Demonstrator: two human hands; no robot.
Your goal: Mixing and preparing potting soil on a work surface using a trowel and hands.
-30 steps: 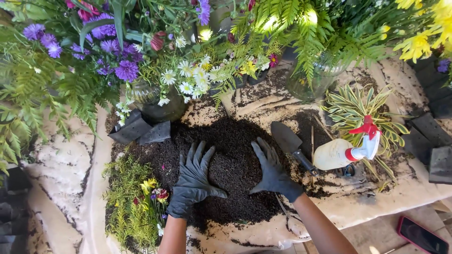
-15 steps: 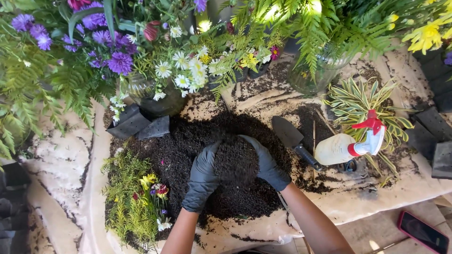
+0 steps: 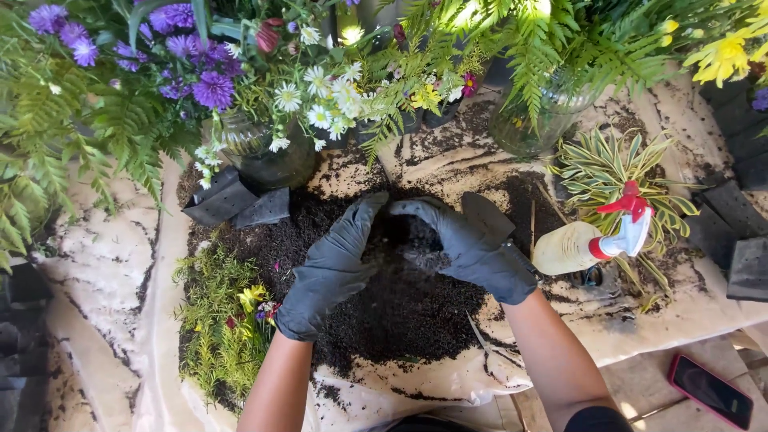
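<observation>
Head view: the 2 gloved hands are cupped toward each other over a heap of dark potting soil (image 3: pixel 400 312) spread on pale paper sheeting (image 3: pixel 104 264). The left hand (image 3: pixel 332 268) curves its fingers inward from one side, the right hand (image 3: pixel 472 248) curls from the other, and together they press a clump of soil (image 3: pixel 420 252) between the palms; neither hand is spread flat. The clump sits in the gap between the 2 gloves, raised a little above the heap.

Risk, as I judge it: the soil looks loose and crumbly, so it could sift out through the gap under the palms if the pressure eases, scattering onto the sheeting. A dark trowel (image 3: pixel 490 218) lies just behind the right hand, touching or nearly touching the knuckles, and a jolt could knock it. Just beyond that hand's outer side a spray bottle with a red trigger (image 3: pixel 592 240) lies on its side near a striped grassy plant (image 3: pixel 616 172); a wide swing of the elbow could roll it.

On the left hand's outer side lies a small yellow-flowered plant (image 3: pixel 228 320), and beyond the fingertips stand collapsed black nursery pots (image 3: pixel 232 204) and glass jars of daisies (image 3: pixel 320 104) and purple asters (image 3: pixel 192 68), crowding any reach forward. A red phone (image 3: pixel 710 390) lies well apart, near the right forearm.
</observation>
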